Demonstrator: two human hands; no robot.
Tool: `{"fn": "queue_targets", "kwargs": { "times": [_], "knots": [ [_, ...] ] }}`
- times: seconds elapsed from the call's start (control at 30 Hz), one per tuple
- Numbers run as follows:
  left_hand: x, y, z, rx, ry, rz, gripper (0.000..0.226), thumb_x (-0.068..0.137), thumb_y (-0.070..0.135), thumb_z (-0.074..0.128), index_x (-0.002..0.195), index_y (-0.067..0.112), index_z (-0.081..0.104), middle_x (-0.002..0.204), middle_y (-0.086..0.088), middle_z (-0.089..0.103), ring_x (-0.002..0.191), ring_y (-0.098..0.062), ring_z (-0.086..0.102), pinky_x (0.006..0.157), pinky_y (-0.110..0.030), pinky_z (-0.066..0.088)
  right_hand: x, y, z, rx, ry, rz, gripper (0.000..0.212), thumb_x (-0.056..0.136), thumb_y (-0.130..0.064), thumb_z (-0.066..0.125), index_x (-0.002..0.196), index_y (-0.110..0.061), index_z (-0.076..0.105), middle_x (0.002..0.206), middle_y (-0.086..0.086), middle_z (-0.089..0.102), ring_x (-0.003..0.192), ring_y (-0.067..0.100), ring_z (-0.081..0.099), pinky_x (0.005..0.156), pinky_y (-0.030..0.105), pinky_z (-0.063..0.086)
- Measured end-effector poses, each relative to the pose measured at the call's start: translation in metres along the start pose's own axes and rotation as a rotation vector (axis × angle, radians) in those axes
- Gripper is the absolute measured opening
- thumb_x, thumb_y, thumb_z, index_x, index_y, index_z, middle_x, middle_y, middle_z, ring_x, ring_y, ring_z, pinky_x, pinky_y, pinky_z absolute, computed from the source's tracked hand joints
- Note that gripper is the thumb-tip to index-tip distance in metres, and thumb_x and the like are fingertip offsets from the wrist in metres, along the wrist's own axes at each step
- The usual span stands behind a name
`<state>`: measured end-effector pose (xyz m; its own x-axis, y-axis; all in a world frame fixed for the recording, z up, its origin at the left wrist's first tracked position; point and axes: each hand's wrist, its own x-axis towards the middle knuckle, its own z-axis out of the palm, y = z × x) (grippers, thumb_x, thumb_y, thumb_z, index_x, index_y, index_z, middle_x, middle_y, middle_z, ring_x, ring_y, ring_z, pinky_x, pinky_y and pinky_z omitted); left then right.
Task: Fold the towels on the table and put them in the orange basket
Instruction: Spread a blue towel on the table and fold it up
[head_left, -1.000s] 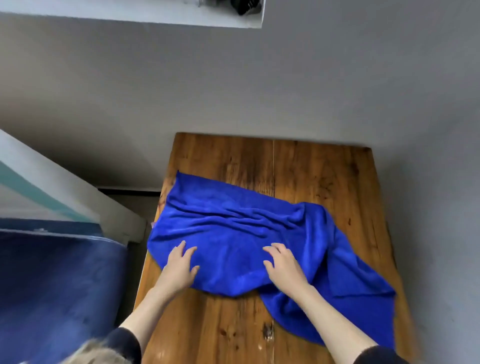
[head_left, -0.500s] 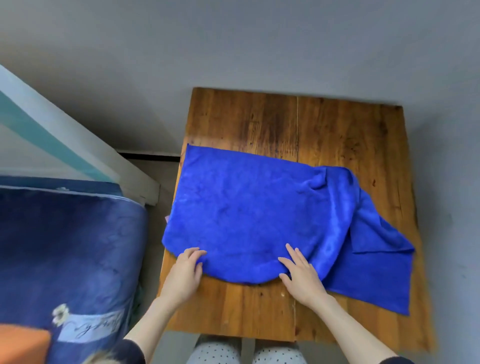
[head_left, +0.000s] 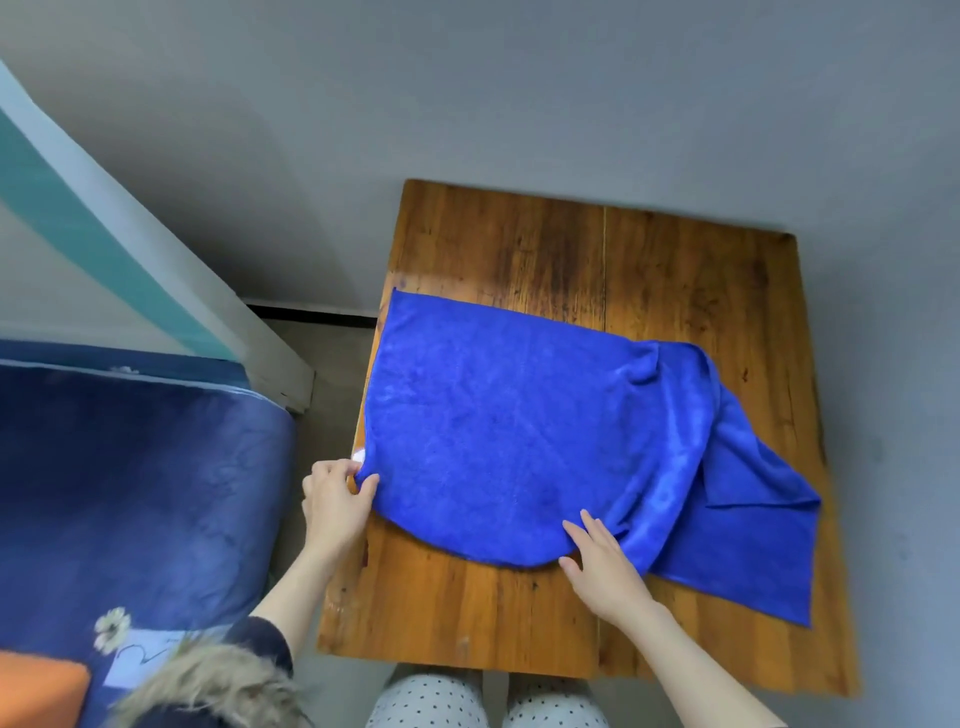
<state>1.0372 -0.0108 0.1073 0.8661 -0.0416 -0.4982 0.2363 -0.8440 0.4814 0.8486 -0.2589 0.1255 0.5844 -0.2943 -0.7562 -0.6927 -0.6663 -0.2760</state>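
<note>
A bright blue towel (head_left: 519, 426) lies spread on the wooden table (head_left: 649, 270), smooth on its left part and bunched in loose folds toward the right, where a flap reaches the table's right edge. My left hand (head_left: 335, 501) pinches the towel's near left corner at the table's left edge. My right hand (head_left: 602, 564) lies with straight fingers on the towel's near edge, near the middle of the table. An orange shape (head_left: 39, 691), perhaps the basket, shows at the bottom left corner.
A bed with a dark blue cover (head_left: 135, 493) stands close to the left of the table, with a narrow strip of floor between. Grey walls enclose the table at the back and right. My knees in dotted trousers (head_left: 431, 701) are under the near edge.
The towel has been pulled toward me and smoothed flat on its left part. My left hand has moved to the near left corner and now pinches it; the view has tilted down.
</note>
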Motion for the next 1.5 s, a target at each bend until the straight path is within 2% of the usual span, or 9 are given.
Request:
{"fn": "queue_targets", "kwargs": {
  "times": [0.13,0.37,0.5,0.6,0.77,0.87,1.0,1.2,1.5],
  "knots": [
    [-0.008,-0.001,-0.007,-0.111,0.045,0.125,0.007,0.088,0.026,0.06,0.085,0.019,0.061,0.088,0.003,0.06,0.089,-0.021,0.055,0.09,-0.045,0.041,0.002,-0.003,-0.005,0.0,-0.03,-0.002,0.055,0.1,-0.034,0.038,0.149,-0.023,0.016,0.159,-0.004,-0.001,0.146,0.015,-0.002,0.116,0.033,0.015],
    [-0.01,-0.021,-0.025,-0.149,0.111,0.153,0.029,0.087,0.031,0.064,0.066,0.014,0.053,0.085,0.004,0.059,0.085,-0.015,0.053,0.087,-0.037,0.037,-0.001,-0.013,0.005,-0.066,-0.079,-0.015,0.056,0.099,-0.037,0.037,0.149,-0.024,0.016,0.158,-0.001,-0.011,0.146,0.019,-0.008,0.116,0.036,0.017],
    [-0.011,-0.012,-0.03,-0.44,0.043,0.091,0.037,0.089,0.034,0.059,0.071,0.002,0.052,0.072,-0.017,0.058,0.067,-0.017,0.049,0.063,-0.029,0.04,0.0,-0.014,0.006,-0.051,-0.085,-0.019,0.056,0.099,-0.037,0.038,0.149,-0.024,0.016,0.158,-0.002,-0.01,0.146,0.018,-0.007,0.116,0.037,0.017],
    [-0.007,-0.01,-0.029,-0.332,0.091,0.069,0.034,0.089,0.038,0.058,0.071,0.009,0.052,0.07,-0.019,0.058,0.063,-0.022,0.051,0.061,-0.033,0.043,0.001,-0.014,0.006,-0.03,-0.089,-0.016,0.056,0.099,-0.037,0.038,0.149,-0.024,0.017,0.159,-0.003,-0.008,0.146,0.018,-0.005,0.116,0.037,0.017],
    [-0.007,-0.027,-0.022,0.008,0.025,-0.187,0.016,0.091,0.033,0.055,0.091,0.017,0.057,0.098,-0.008,0.064,0.094,-0.032,0.055,0.077,-0.039,0.043,0.003,-0.011,0.006,-0.008,-0.084,-0.026,0.056,0.098,-0.038,0.04,0.148,-0.024,0.02,0.159,-0.003,-0.007,0.146,0.018,-0.005,0.116,0.036,0.016],
    [-0.007,-0.023,-0.021,0.134,0.015,-0.242,0.031,0.089,0.016,0.052,0.12,0.01,0.05,0.124,-0.015,0.053,0.113,-0.036,0.049,0.092,-0.044,0.039,0.001,-0.009,0.007,0.06,-0.053,-0.044,0.052,0.098,-0.037,0.04,0.147,-0.022,0.026,0.159,-0.003,0.001,0.146,0.016,0.001,0.116,0.034,0.016],
    [-0.016,0.008,-0.009,0.289,0.146,0.055,0.039,0.088,0.011,0.053,0.126,0.005,0.048,0.126,-0.019,0.048,0.112,-0.039,0.045,0.087,-0.051,0.04,-0.008,-0.002,0.007,0.21,0.153,-0.044,0.042,0.099,-0.028,0.041,0.14,-0.019,0.04,0.153,-0.003,0.024,0.141,0.012,0.022,0.113,0.028,0.024],
    [-0.047,0.048,0.051,0.527,-0.16,0.446,0.057,0.096,0.035,0.044,0.147,0.023,0.023,0.158,-0.005,0.008,0.145,-0.026,0.008,0.113,-0.048,0.021,-0.02,0.025,-0.002,0.202,0.511,0.054,0.029,0.097,-0.016,0.044,0.122,-0.01,0.058,0.132,0.002,0.05,0.124,0.017,0.041,0.102,0.031,0.036],
    [-0.047,0.037,0.066,0.664,-0.363,0.271,0.097,0.084,0.04,0.064,0.144,0.044,-0.011,0.153,0.005,-0.028,0.143,-0.028,-0.019,0.105,-0.068,0.02,-0.024,0.087,-0.014,0.259,0.394,0.162,0.049,0.1,-0.032,0.034,0.146,-0.015,0.027,0.156,0.003,0.017,0.142,0.02,0.017,0.112,0.032,0.024]
  ]
}}
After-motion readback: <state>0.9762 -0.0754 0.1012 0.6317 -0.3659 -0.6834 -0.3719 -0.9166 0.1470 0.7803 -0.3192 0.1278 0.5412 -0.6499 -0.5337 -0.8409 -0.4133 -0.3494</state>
